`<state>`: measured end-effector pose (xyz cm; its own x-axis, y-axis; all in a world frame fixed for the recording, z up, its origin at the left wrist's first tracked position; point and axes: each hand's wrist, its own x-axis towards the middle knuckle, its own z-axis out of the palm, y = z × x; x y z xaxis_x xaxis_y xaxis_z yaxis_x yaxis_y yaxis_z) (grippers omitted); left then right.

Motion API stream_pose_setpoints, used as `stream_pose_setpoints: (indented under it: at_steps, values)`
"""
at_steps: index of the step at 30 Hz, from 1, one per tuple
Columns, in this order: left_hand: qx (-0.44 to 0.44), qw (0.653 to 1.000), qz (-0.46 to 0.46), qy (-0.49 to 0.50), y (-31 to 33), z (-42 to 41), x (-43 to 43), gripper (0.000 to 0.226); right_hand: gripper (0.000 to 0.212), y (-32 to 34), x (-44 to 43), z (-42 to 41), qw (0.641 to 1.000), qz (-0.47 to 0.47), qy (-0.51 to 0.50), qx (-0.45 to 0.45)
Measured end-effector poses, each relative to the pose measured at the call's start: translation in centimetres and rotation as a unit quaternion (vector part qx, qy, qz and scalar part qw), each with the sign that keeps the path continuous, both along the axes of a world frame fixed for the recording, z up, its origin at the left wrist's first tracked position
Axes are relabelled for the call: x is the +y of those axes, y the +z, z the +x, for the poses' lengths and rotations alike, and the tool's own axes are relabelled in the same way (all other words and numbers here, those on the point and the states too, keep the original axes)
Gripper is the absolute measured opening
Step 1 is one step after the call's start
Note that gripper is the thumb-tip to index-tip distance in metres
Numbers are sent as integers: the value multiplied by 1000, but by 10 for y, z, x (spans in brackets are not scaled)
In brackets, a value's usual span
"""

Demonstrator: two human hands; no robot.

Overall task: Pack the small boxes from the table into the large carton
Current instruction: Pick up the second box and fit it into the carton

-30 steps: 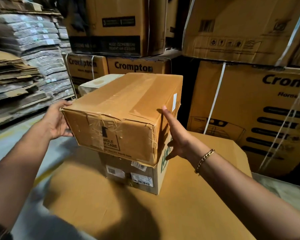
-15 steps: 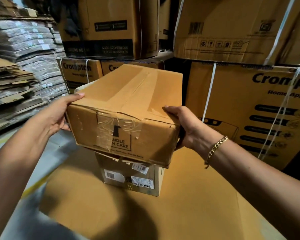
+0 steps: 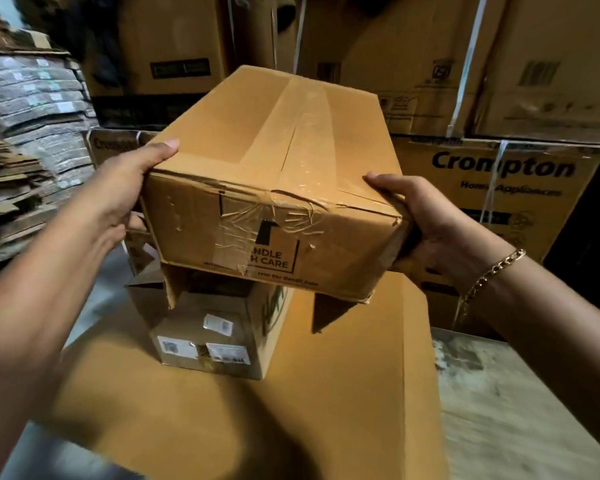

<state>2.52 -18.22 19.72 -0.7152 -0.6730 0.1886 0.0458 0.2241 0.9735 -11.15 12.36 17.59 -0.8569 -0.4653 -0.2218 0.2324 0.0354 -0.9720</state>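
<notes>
A taped brown box [image 3: 274, 168] with a "HANDLE WITH CARE" mark on its near face is held up in the middle of the head view. My left hand [image 3: 125, 188] grips its left near corner, thumb on top. My right hand [image 3: 426, 223], a gold chain at the wrist, grips its right near corner. Below it stands a smaller box [image 3: 215, 334] with white labels and open top flaps. That smaller box rests on a flat brown cardboard sheet [image 3: 343, 393] on the table. The held box hangs just above the smaller one; whether they touch is hidden.
Large "Crompton" cartons [image 3: 499, 188] are stacked close behind and to the right. More big cartons [image 3: 174, 57] stand at the back. Piles of flattened cardboard [image 3: 11, 188] and grey bundles [image 3: 39, 98] fill the left. Grey table surface [image 3: 520, 410] shows at the right.
The taped box has come up off the smaller box and closer to me, turning so its end faces me. Both hands closed around its near corners. The lower box's flaps now show.
</notes>
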Motion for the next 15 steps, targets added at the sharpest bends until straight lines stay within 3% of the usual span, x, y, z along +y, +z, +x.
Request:
stream_pose_setpoints:
  at_steps: [11, 13, 15]
  values:
    - [-22, 992, 80, -99, -70, -57, 213, 31, 40, -23, 222, 1, 988, 70, -134, 29]
    - [-28, 987, 95, -126, -80, -70, 249, 37, 42, -30, 263, 2, 981, 89, -169, 37]
    - [-39, 979, 121, -157, -90, -80, 284, 57, 43, -37, 299, 5, 973, 108, -198, 42]
